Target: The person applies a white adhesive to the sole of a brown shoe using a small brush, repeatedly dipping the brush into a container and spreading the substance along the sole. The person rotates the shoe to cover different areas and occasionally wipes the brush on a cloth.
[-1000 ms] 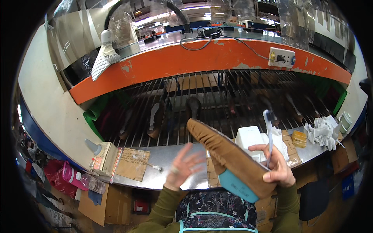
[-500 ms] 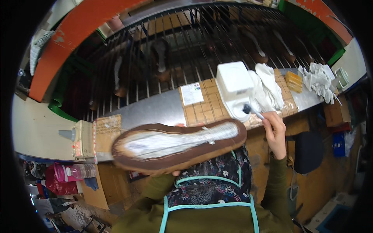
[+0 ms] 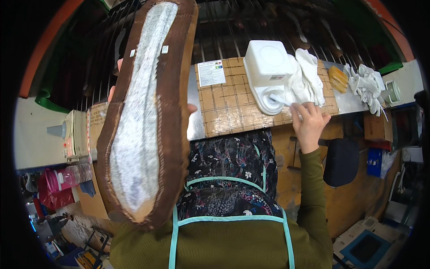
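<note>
A brown lasted shoe (image 3: 175, 67) is held up at the left, bottom side toward me and toe end low. A pale grey-white strip (image 3: 136, 130) runs along its underside, edged with stitching. My left hand (image 3: 191, 109) grips it from behind; only fingertips on one side and the thumb on the other show. At the bench, my right hand (image 3: 310, 123) pinches the light handle of a small brush (image 3: 283, 101). The brush's head is down in the round cup of a white plastic dispenser (image 3: 268, 62), so its bristles are hidden.
Cardboard (image 3: 228, 107) covers part of the metal bench. White gloves (image 3: 308, 76), a yellow block (image 3: 338, 80) and crumpled white gloves (image 3: 365, 87) lie to the right. Behind runs a dark rod rack (image 3: 224, 31) carrying more shoes. A black stool (image 3: 342, 162) stands at the right.
The shoe has swung from lying crosswise to nearly upright, moving left and closer to me. My right hand has brought the brush from above the dispenser into its cup.
</note>
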{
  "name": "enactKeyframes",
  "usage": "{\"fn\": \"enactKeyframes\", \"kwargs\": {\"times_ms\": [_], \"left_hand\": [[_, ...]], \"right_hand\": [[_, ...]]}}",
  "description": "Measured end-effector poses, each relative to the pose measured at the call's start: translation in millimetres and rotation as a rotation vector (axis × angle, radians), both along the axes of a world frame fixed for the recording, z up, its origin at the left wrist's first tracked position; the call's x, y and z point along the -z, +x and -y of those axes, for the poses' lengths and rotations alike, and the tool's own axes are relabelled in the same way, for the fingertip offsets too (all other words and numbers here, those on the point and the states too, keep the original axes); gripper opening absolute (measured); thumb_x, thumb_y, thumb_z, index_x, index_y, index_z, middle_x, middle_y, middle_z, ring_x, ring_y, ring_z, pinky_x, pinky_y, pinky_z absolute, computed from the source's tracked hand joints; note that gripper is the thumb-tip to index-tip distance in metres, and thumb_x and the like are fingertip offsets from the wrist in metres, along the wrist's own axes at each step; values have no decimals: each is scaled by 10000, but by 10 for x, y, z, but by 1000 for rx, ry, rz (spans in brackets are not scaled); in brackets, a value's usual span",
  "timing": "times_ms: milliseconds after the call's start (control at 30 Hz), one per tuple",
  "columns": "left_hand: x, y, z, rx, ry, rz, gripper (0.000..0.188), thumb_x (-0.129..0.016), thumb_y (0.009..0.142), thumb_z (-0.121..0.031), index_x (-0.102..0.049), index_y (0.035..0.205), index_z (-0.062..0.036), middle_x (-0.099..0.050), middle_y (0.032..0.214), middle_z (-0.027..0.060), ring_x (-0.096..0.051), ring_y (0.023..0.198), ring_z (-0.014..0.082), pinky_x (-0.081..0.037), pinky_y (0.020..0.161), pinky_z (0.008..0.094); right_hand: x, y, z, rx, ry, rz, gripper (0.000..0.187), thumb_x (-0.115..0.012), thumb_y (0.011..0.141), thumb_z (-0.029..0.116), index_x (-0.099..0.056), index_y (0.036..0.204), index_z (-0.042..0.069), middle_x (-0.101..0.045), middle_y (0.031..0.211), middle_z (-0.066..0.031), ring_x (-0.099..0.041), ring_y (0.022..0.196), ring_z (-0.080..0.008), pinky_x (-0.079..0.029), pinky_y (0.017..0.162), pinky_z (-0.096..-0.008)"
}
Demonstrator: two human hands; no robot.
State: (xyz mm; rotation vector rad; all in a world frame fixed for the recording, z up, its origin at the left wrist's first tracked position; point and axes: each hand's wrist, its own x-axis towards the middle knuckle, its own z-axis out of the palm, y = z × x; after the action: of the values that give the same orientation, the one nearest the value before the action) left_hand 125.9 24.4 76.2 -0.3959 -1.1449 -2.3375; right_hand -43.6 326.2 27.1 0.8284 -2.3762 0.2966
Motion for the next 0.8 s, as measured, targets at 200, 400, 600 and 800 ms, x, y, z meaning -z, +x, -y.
{"fn": "enactKeyframes", "kwargs": {"times_ms": [200,400,600,800], "left_hand": [[-124,-136,169,-392,-50,-126,574,-655,829,-166,-381,1333,-162,-121,1558,132,-291,1375,352,-402,1070,481],[30,-324,-49,-535,-143,-166,483,-620,856,-125,-429,1298,-169,-114,1558,145,-298,1369,370,-411,1065,478],[673,-609,-9,-726,-534,-229,364,-577,883,-69,-495,1227,-156,-243,1512,191,-311,1356,421,-402,1060,502],[631,-794,-128,-890,-860,-134,356,-690,825,-123,-515,1130,-175,-482,1362,208,-415,1273,486,-445,1005,506]], "right_hand": [[-67,25,-65,50,-106,355,94,-691,841,224,-707,829,132,-572,678,17,-502,586,-160,-321,691,-349],[276,-193,-361,-70,-834,1384,182,-635,910,201,-680,893,25,-597,662,7,-478,551,-49,-320,492,-196],[161,84,-87,-174,-1065,1394,147,-726,816,68,-690,956,38,-649,764,-16,-566,712,-81,-397,653,-220],[-520,512,560,-251,-803,190,212,-771,724,12,-737,928,56,-626,892,-42,-543,759,-142,-385,721,-276]]}}
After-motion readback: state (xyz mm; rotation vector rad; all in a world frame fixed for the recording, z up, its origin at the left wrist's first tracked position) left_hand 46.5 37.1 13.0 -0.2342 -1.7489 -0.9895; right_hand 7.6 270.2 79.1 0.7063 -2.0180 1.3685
